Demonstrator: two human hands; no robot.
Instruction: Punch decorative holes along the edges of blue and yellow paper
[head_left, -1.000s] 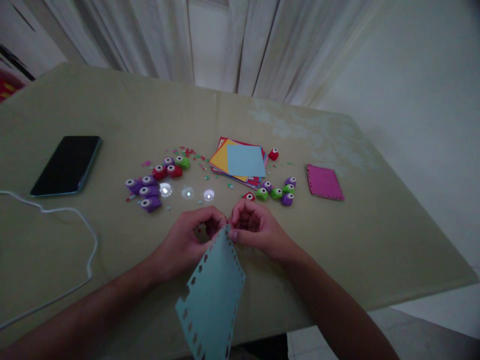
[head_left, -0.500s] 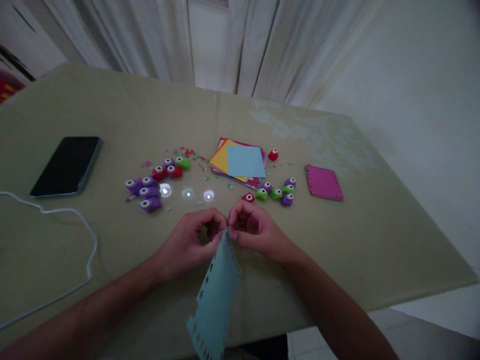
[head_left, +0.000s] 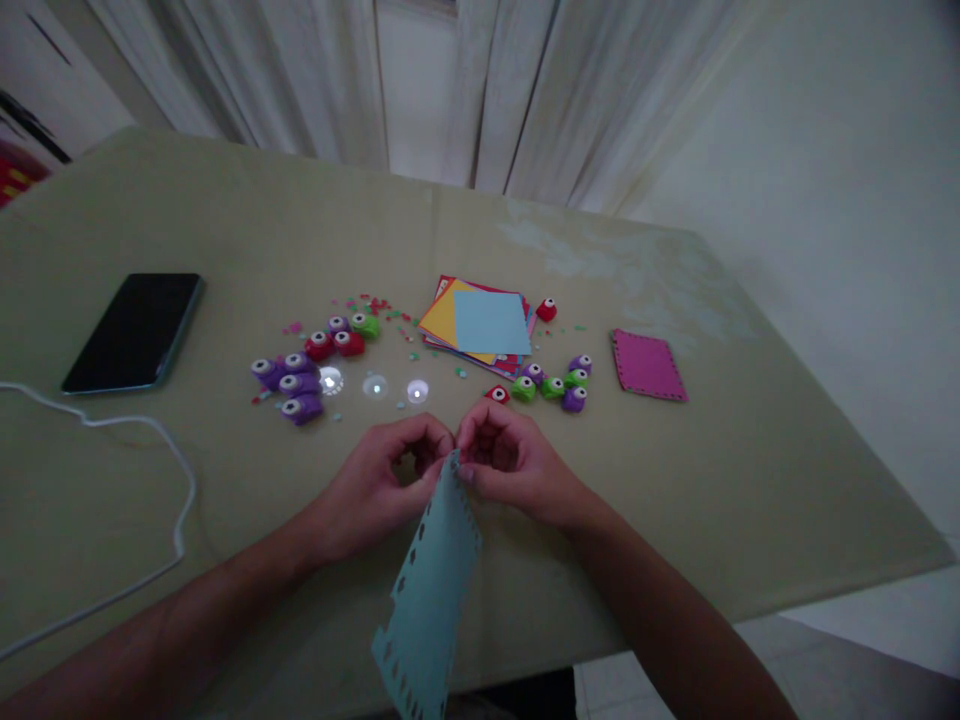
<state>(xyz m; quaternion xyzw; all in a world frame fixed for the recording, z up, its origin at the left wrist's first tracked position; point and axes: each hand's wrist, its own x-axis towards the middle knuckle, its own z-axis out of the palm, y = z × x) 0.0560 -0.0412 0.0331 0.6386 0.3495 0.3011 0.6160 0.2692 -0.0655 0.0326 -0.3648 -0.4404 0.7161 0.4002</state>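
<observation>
A light blue sheet of paper [head_left: 435, 600] with shapes punched along its edges hangs down between my hands. Its top corner is pinched by my left hand [head_left: 401, 475] and my right hand [head_left: 517, 465], whose fingertips meet there. Both hands are closed, and part of the corner is hidden behind the fingers. Just beyond them lie a red craft punch [head_left: 497, 395], a green craft punch [head_left: 523, 388] and three round clear discs, one being the disc [head_left: 418, 391]. More purple, red and green craft punches [head_left: 300, 384] are grouped to the left.
Behind the punches sits a stack of coloured paper [head_left: 491, 322], with tiny punched bits [head_left: 379, 305] scattered beside it. A pink square with punched edges [head_left: 649, 365] lies right. On the left are a dark tablet [head_left: 135, 333] and a white cable [head_left: 180, 500].
Almost nothing differs. The blue paper's lower end has shifted very slightly, while both hands keep their pinch at its top corner.
</observation>
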